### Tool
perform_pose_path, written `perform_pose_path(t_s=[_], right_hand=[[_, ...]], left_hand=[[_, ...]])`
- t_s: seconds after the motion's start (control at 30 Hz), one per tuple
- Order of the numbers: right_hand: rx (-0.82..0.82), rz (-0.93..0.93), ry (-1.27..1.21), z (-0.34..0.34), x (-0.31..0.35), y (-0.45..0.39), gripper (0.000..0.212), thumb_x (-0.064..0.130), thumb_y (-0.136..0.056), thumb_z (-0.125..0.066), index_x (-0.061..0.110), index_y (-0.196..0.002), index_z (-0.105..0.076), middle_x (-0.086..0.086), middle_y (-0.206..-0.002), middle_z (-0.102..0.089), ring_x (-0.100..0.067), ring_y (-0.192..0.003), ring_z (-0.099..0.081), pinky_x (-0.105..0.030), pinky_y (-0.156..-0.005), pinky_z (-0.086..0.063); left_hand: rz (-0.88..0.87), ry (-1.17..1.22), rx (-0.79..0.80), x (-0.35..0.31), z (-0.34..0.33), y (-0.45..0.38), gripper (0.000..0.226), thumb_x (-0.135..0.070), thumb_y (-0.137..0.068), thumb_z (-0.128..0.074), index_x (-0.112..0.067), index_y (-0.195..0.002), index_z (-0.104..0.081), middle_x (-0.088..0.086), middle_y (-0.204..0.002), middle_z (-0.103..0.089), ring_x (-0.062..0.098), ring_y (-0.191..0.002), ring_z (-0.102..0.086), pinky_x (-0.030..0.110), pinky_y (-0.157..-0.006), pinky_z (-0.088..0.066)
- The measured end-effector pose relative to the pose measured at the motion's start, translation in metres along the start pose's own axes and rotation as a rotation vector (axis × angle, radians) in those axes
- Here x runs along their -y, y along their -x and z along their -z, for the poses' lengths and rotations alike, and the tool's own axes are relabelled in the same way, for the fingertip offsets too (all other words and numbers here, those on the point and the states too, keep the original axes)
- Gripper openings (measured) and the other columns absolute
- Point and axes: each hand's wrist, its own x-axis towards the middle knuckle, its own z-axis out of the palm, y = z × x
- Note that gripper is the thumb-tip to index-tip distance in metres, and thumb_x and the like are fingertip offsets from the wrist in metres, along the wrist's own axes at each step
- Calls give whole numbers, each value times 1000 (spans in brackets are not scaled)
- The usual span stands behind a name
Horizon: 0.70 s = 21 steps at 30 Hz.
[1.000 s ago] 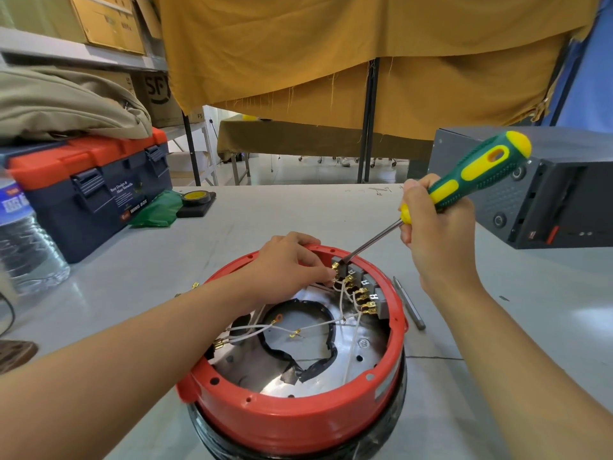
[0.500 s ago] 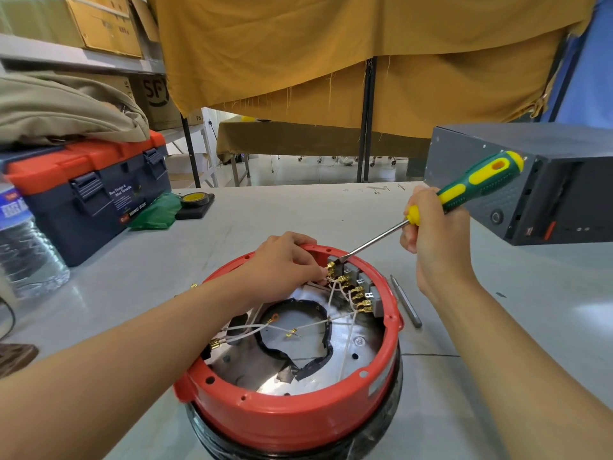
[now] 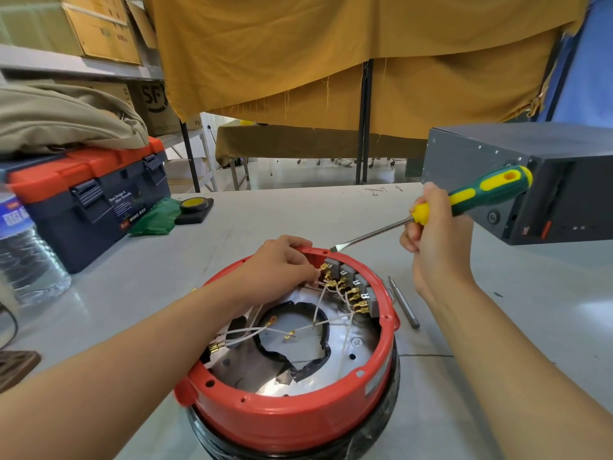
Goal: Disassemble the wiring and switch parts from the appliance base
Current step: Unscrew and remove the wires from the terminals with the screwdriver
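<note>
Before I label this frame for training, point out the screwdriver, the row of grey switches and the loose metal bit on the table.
screwdriver (image 3: 487, 190): head view, on its green and yellow handle.
row of grey switches (image 3: 348, 272): head view, on the second switch's top.
loose metal bit (image 3: 403, 302): head view, on its shaft's middle.

A pale grey table carries the red-rimmed appliance base near its front edge. Just right of the base lies 1 slim metal bit. At left stand a clear water bottle and a navy toolbox; a grey metal box sits at right.
</note>
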Motion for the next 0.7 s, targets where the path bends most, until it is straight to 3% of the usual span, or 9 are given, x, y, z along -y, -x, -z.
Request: perform_pose_path(t_s=[0.17,0.27,0.37,0.5,0.6,0.7], right_hand=[[91,49,90,-8,-4,11,32,35,-93,-55,15,-69,-59,7,-44,-49,-5,-39,-45,-19,-41,-41],[167,79,165,-10,-8,15,28,36,-94,-56,16,-76,-65,7,-50,-55,-5,-46,-53,-19,-49,-49],[262,78,231,-12,-11,18,25,33,-94,-56,13,-82,-66,8,-55,-57,-6,-50,-57,-29,-57,-58],[391,131,338,-12,-14,23,24,30,-94,-56,9,-88,-66,8,-60,-60,-7,-56,-60,-29,-62,-59],[462,120,370,-12,-15,22,24,29,-93,-57,6,-91,-65,5,-63,-61,-8,-55,-60,-27,-63,-58],[508,86,395,-13,-17,22,26,28,-92,-58,3,-93,-64,1,-66,-60,-10,-56,-59,-35,-68,-57]], left_hand=[[-10,117,-67,0,9,3,29,-21,-85,-65,-18,-57,-70,-16,-125,-51,-2,-108,-52,22,-89,-39],[20,215,-109,-2,17,7,27,-19,-85,-65,-16,-59,-71,-15,-117,-59,4,-102,-58,26,-89,-43],[51,259,-147,-4,26,13,22,-22,-85,-65,-16,-65,-73,-9,-96,-71,5,-84,-65,18,-73,-48],[118,412,-191,2,41,23,18,-16,-87,-63,-6,-74,-72,8,-73,-73,11,-62,-65,16,-54,-50],[200,548,-212,9,52,32,15,-10,-87,-61,-4,-74,-66,7,-66,-70,13,-55,-65,17,-48,-51],[258,667,-278,17,67,45,10,-8,-87,-61,-4,-80,-66,5,-65,-71,13,-55,-68,18,-48,-53]])
